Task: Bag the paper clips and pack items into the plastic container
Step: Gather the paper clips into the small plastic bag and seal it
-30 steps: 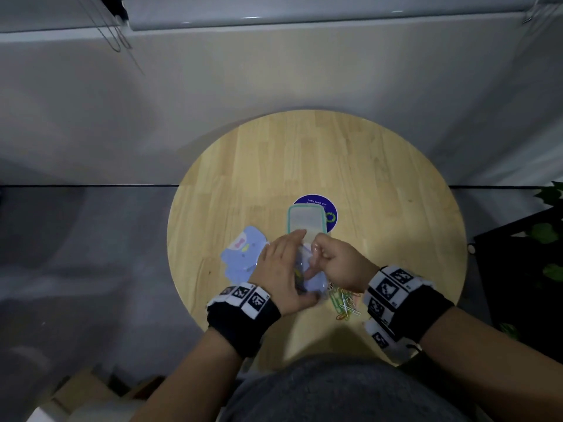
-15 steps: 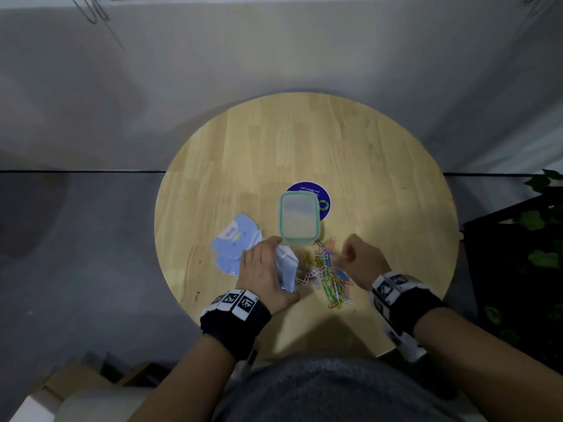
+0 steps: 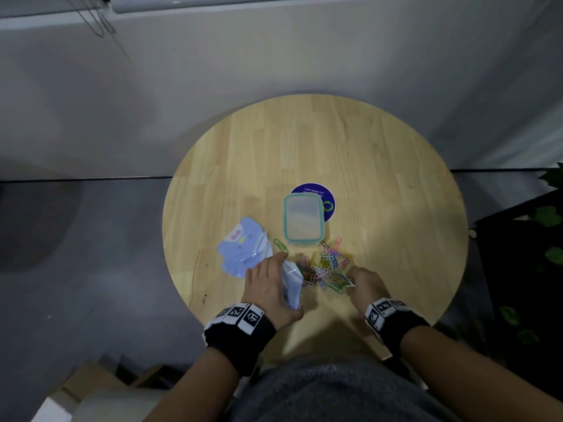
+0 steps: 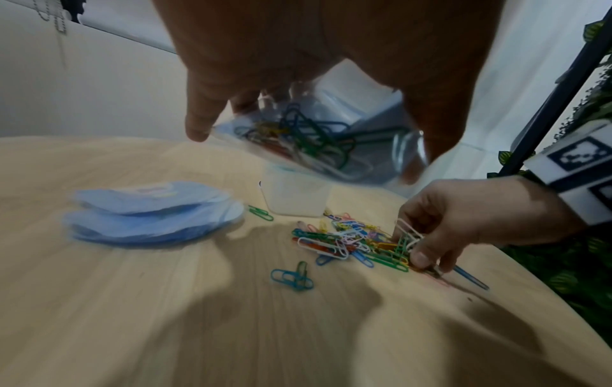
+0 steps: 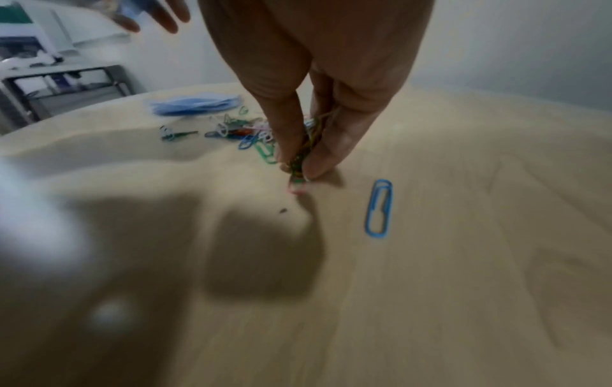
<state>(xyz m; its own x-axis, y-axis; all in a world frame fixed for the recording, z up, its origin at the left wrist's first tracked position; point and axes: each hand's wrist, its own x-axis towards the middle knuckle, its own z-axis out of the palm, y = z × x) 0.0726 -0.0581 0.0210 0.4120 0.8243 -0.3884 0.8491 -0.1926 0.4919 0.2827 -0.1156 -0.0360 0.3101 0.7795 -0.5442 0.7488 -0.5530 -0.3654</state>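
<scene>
My left hand (image 3: 268,287) holds a clear plastic bag (image 3: 292,283) above the table; the left wrist view shows several paper clips inside the bag (image 4: 311,141). A heap of coloured paper clips (image 3: 327,268) lies just in front of me. My right hand (image 3: 362,283) pinches a small bunch of clips (image 5: 303,154) at the heap's right edge, fingertips down on the wood. The plastic container (image 3: 303,219) with a teal rim stands behind the heap, lid on. A stack of blue cards (image 3: 243,249) lies to the left.
Everything sits on a round wooden table (image 3: 380,166) with a dark blue round sticker (image 3: 327,197) under the container. One loose blue clip (image 5: 379,208) lies right of my right hand. Green plants (image 3: 548,214) stand to the right.
My hands have moved apart. The left one carried the bag to the left and kept hold of it. The right one went down to the clip heap and pinched some clips.
</scene>
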